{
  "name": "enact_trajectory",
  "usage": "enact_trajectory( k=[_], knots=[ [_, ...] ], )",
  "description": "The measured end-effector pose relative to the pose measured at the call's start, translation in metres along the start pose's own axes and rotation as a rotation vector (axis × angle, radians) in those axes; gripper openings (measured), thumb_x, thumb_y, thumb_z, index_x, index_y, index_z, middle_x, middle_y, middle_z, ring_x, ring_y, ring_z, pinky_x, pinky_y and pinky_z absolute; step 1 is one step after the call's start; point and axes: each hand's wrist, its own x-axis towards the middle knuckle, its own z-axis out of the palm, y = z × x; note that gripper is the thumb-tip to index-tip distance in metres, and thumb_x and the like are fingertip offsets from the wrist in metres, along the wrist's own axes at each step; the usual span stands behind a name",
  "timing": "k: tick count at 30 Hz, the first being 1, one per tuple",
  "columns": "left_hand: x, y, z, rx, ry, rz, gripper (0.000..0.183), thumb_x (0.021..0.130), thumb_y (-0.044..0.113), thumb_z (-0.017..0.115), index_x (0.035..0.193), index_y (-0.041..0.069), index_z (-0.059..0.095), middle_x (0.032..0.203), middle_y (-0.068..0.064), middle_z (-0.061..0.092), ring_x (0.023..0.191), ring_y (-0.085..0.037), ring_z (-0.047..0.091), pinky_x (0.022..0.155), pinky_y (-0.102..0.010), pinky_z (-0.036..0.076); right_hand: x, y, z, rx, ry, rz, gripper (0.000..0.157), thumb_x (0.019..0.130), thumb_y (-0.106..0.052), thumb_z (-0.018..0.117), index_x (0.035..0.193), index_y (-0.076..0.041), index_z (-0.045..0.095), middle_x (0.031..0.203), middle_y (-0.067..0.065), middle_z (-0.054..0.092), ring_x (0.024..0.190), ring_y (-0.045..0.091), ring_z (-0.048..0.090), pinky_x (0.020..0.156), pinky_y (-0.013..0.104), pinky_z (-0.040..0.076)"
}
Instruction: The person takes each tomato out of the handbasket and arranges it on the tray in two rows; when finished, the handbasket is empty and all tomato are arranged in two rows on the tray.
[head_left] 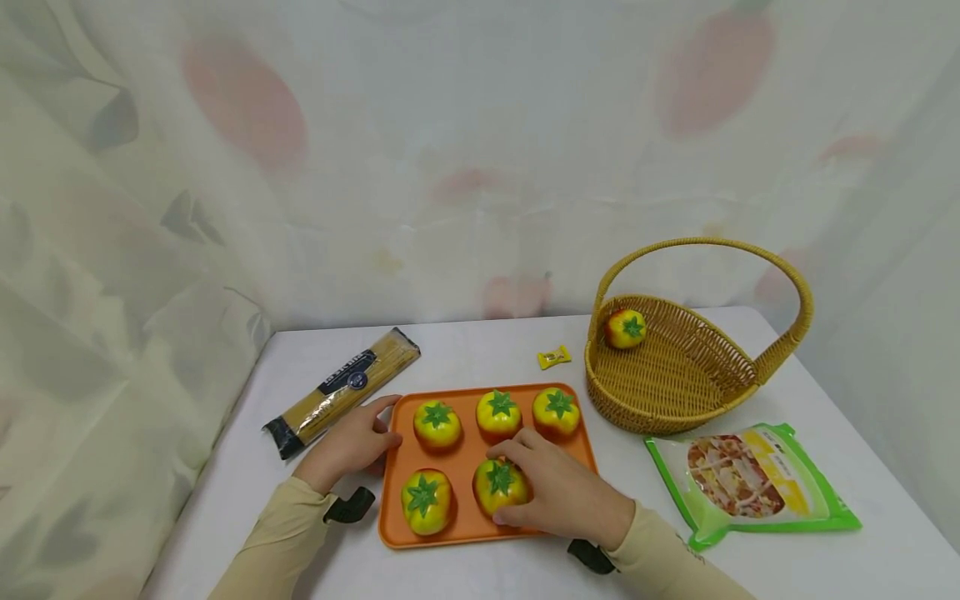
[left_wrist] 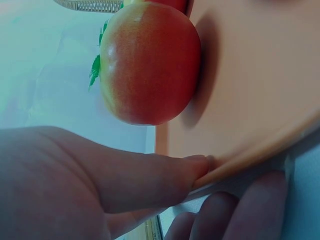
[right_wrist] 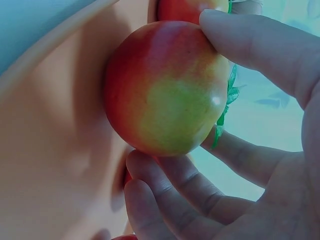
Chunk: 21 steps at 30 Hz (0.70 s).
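On the table lies a shallow orange tray point(head_left: 465, 527) bearing several yellow-and-red tomatoes with green star-shaped leaf tops. My left hand point(head_left: 355, 446) pinches the tray's left rim; in the left wrist view the thumb point(left_wrist: 155, 182) lies on the rim with fingers below it. Close by that thumb sits the back-left tomato point(left_wrist: 150, 65). My right hand point(head_left: 558, 487) holds the front-middle tomato point(right_wrist: 165, 90), thumb on one side and fingertips on the other. The front-left tomato point(head_left: 427, 502), back-middle tomato point(head_left: 498, 416) and back-right tomato point(head_left: 556, 412) rest untouched on the tray.
A wicker basket point(head_left: 675, 417) with a tall handle stands at the back right, one tomato point(head_left: 625, 328) inside. In front of it lies a green-edged food bag point(head_left: 753, 483). A spaghetti pack point(head_left: 345, 390) lies left of the tray, a small yellow wrapped sweet point(head_left: 553, 357) behind it.
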Motion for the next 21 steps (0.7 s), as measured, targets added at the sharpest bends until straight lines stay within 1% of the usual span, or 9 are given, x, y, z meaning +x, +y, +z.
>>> enact_trajectory(
  k=[12, 16, 21],
  knots=[
    [-0.001, 0.0, 0.0, -0.001, -0.006, 0.009, 0.069, 0.101, 0.017, 0.072, 0.164, 0.019, 0.044, 0.119, -0.018, 0.07, 0.075, -0.022, 0.073, 0.066, -0.036, 0.066, 0.0, 0.0, -0.001, -0.01, 0.0, 0.008, 0.06, 0.088, -0.048, 0.088, 0.14, -0.031, 0.065, 0.133, -0.007, 0.057, 0.112, 0.006, 0.058, 0.102, 0.035, 0.056],
    [-0.002, 0.001, 0.0, 0.009, -0.002, 0.006, 0.069, 0.101, 0.017, 0.073, 0.164, 0.02, 0.044, 0.119, -0.018, 0.069, 0.074, -0.022, 0.072, 0.066, -0.036, 0.066, -0.001, -0.002, -0.004, -0.005, -0.001, 0.005, 0.061, 0.088, -0.049, 0.088, 0.141, -0.03, 0.065, 0.139, -0.006, 0.057, 0.117, 0.007, 0.059, 0.107, 0.039, 0.057],
    [-0.002, 0.002, -0.001, 0.022, -0.004, 0.013, 0.069, 0.102, 0.018, 0.072, 0.165, 0.019, 0.044, 0.119, -0.018, 0.069, 0.074, -0.021, 0.072, 0.066, -0.036, 0.066, -0.003, -0.006, -0.011, -0.003, 0.012, 0.0, 0.064, 0.09, -0.049, 0.087, 0.145, -0.025, 0.064, 0.145, -0.005, 0.056, 0.126, 0.012, 0.06, 0.112, 0.046, 0.056]
  ],
)
